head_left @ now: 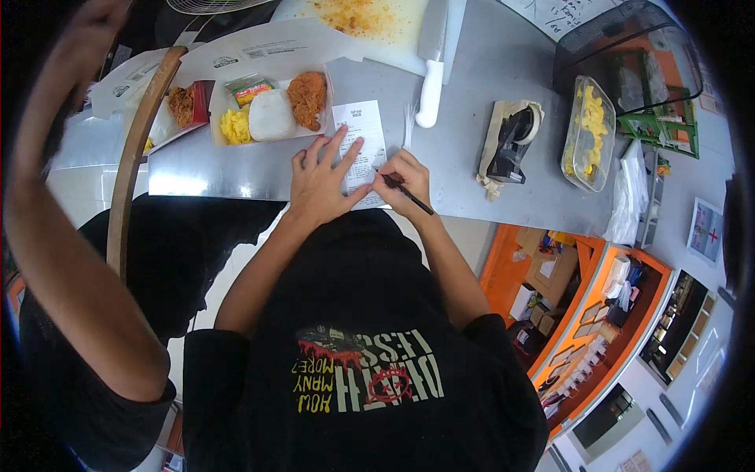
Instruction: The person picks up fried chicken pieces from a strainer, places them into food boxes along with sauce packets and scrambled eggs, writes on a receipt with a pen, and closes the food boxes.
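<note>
A printed receipt (360,130) lies on the steel counter (464,169) near its front edge. My left hand (323,178) rests flat on the receipt's left part, fingers spread. In my right hand (406,182) is a black pen (417,202), its tip end at the receipt's right side. A plastic fork (409,126) lies just beyond my right hand. Left of the receipt stands an open meal box (216,126) with fried chicken (307,100), a white round portion (271,115), scrambled egg (236,127) and a sachet (250,90).
A co-worker's arm (79,259) reaches up at the left, beside a wooden handle (141,149) and a second box (204,102). Further back are a cutting board (385,33) and knife (431,71). A tape dispenser (511,149) and egg tub (587,134) stand right.
</note>
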Action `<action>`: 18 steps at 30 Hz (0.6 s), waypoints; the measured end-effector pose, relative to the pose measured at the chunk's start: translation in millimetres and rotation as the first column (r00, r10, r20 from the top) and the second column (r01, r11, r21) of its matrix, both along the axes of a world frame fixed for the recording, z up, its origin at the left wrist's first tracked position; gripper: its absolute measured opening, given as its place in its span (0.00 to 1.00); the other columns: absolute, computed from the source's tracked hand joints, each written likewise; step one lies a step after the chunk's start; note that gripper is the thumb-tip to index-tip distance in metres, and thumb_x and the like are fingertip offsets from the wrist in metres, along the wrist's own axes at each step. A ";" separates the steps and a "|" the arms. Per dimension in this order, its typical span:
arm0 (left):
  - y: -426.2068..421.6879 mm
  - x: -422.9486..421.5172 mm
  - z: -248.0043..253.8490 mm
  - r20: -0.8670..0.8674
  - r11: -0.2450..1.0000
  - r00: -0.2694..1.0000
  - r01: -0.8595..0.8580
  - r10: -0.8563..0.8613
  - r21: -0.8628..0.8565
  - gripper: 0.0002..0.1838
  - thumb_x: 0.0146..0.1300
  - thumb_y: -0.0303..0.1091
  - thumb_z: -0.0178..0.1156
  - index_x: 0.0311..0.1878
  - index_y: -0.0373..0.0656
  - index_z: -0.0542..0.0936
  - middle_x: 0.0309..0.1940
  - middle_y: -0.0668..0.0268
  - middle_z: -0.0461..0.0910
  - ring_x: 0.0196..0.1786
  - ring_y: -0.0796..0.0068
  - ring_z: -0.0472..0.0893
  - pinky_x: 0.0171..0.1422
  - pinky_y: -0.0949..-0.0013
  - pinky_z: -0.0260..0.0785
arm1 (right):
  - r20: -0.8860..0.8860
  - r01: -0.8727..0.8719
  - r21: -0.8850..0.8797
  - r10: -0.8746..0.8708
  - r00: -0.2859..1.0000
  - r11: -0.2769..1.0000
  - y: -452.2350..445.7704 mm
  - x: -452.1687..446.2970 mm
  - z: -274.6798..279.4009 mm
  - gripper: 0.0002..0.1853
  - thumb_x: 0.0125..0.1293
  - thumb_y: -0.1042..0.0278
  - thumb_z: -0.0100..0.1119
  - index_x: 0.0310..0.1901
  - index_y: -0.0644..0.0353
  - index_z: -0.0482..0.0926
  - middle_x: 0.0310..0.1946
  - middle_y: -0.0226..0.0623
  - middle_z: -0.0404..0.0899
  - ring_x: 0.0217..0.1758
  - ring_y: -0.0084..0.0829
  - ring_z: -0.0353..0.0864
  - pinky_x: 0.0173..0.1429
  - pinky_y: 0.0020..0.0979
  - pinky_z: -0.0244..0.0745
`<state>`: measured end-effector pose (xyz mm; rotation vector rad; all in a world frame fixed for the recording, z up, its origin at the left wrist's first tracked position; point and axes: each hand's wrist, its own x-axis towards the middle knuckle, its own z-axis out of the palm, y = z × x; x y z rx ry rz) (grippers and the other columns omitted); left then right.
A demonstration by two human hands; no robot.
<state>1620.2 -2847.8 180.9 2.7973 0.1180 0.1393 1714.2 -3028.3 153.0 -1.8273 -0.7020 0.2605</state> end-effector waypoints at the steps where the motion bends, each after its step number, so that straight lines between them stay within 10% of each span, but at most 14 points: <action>1: 0.3 0.4 0.2 0.001 1.000 1.000 0.000 0.000 -0.006 0.43 0.58 0.64 0.65 0.75 0.58 0.71 0.78 0.62 0.62 0.72 0.55 0.64 0.70 0.47 0.54 | 0.000 -0.002 -0.003 0.002 1.000 1.000 0.2 0.2 -0.3 0.08 0.53 0.83 0.70 0.29 0.65 0.78 0.28 0.31 0.73 0.27 0.17 0.77 0.31 0.21 0.73; 18: 0.1 -0.2 -1.4 -0.008 0.999 1.000 -0.007 0.007 -0.033 0.42 0.59 0.65 0.65 0.75 0.58 0.72 0.78 0.62 0.62 0.72 0.53 0.64 0.71 0.47 0.54 | 0.006 0.121 0.015 -0.121 0.993 0.993 5.8 -7.4 3.1 0.08 0.50 0.84 0.67 0.28 0.65 0.77 0.28 0.33 0.72 0.25 0.19 0.75 0.30 0.22 0.71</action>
